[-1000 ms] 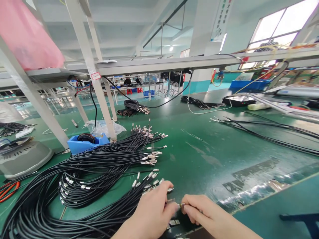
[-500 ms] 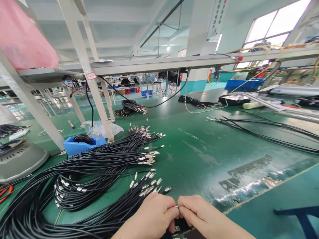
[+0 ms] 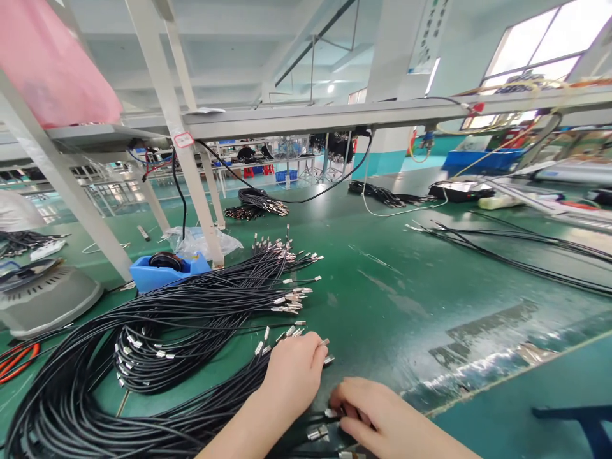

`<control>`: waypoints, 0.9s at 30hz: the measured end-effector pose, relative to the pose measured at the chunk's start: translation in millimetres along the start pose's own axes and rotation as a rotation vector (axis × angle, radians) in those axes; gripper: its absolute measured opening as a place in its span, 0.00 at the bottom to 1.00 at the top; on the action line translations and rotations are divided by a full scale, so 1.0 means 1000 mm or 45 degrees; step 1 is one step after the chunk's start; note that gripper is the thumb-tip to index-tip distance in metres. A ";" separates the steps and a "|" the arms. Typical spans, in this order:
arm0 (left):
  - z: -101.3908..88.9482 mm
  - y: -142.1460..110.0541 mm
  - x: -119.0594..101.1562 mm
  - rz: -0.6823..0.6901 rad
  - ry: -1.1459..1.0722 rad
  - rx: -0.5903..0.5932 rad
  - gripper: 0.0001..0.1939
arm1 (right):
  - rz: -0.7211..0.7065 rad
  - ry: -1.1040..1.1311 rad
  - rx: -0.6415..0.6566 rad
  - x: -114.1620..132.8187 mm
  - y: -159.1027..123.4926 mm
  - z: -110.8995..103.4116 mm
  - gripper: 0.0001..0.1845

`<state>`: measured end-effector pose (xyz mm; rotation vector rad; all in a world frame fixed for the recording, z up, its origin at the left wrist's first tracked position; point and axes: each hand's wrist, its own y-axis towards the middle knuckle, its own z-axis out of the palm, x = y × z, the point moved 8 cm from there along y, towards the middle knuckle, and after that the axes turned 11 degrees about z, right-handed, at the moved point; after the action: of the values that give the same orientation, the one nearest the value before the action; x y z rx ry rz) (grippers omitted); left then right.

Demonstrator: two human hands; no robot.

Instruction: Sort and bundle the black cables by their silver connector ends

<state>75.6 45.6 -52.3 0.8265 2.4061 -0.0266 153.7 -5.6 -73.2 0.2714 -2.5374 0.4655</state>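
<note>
Over the ends of a large bundle of black cables (image 3: 191,427), my left hand (image 3: 294,373) is closed, thumb pressed to the fingers. A cable's silver metal connector (image 3: 326,342) sticks out at its fingertips. Lower and to the right, my right hand (image 3: 366,411) has bent fingers with a gap between them and the thumb. Just left of its fingertips is a cable end with a metal tip (image 3: 331,413); whether they touch I cannot tell. Another metal connector (image 3: 318,433) lies below. The left hand hides part of the bundle's ends.
A blue tape dispenser (image 3: 167,274) stands behind the cables beside a white shelf post (image 3: 184,159). More cables (image 3: 516,248) lie at right on the green table (image 3: 382,306). A grey round device (image 3: 50,296) and orange-handled tool (image 3: 19,363) are at left.
My hands were together around a small metal end and are now apart. The left has moved up and left over the bundle's ends; the right has loosened its fingers near the lower cable ends.
</note>
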 end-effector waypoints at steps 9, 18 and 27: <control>-0.006 -0.037 -0.019 0.355 0.261 -0.185 0.12 | -0.022 -0.125 -0.063 -0.006 0.004 0.008 0.10; 0.017 -0.053 -0.028 0.540 0.705 -0.311 0.06 | -0.125 0.046 -0.174 0.003 -0.003 -0.010 0.11; 0.036 -0.036 -0.023 0.241 0.325 0.358 0.12 | -0.111 0.053 -0.114 -0.006 -0.005 -0.006 0.16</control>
<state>88.5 -3.5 -75.3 1.2509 2.5857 -0.2004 163.1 -7.2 -70.8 0.3332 -2.4867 0.3195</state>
